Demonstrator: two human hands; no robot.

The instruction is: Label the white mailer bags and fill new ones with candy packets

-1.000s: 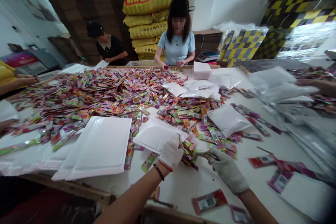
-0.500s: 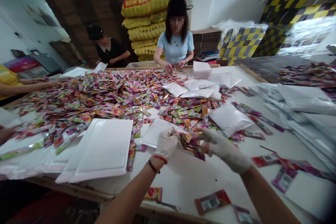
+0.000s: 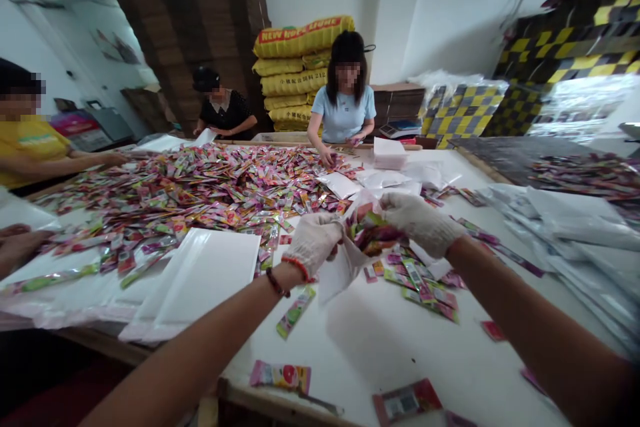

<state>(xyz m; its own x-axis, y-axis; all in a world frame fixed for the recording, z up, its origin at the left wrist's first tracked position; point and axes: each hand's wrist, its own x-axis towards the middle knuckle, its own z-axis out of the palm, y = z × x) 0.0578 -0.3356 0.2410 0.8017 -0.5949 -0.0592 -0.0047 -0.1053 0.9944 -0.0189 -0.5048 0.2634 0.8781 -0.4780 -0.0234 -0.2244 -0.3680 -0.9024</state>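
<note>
Head view, looking down over a wide white counter [image 3: 400, 347] that several people share. Most of its far half is buried under a heap of small colourful sachets [image 3: 190, 187], spread within reach of everyone seated around it. To my left lies a stack of flat white padded mailers [image 3: 200, 277], set beside me where I can draw from it. To my right, filled white mailers [image 3: 575, 227] are piled along the counter's edge, apart from the loose stock.

Three co-workers sit around the counter: one in a light blue shirt [image 3: 345, 113] opposite me, one in black [image 3: 225, 113] at the far left corner, one in yellow [image 3: 30, 147] on my left.

Both my hands wear white gloves and are raised just above the counter. My left hand [image 3: 314, 243] grips the mouth of a white mailer [image 3: 343, 267], holding it open so it hangs down. My right hand [image 3: 417, 220] is clenched around a bunch of sachets [image 3: 375, 233], held right at that opening.

A few stray sachets [image 3: 420, 283] lie on the counter just below my hands.
</note>
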